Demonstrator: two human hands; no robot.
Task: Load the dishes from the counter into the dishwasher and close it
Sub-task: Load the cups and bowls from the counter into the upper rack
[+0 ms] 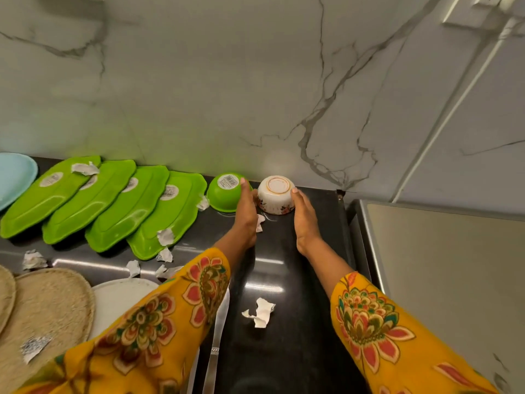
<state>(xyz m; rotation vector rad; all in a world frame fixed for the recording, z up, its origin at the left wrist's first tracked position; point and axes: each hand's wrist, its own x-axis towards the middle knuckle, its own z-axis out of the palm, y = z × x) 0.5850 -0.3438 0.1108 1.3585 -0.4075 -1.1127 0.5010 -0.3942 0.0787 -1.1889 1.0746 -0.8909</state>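
Now your left hand (246, 207) and right hand (303, 214), fingers straight, bracket the upturned floral bowl (276, 194); next, squeeze and lift.

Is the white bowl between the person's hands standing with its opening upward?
No. The white bowl sits upside down on the counter, its ringed base facing up.

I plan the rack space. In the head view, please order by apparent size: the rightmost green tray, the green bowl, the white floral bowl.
1. Rightmost green tray, clearly largest.
2. Green bowl and white floral bowl: they look alike, so unranked.
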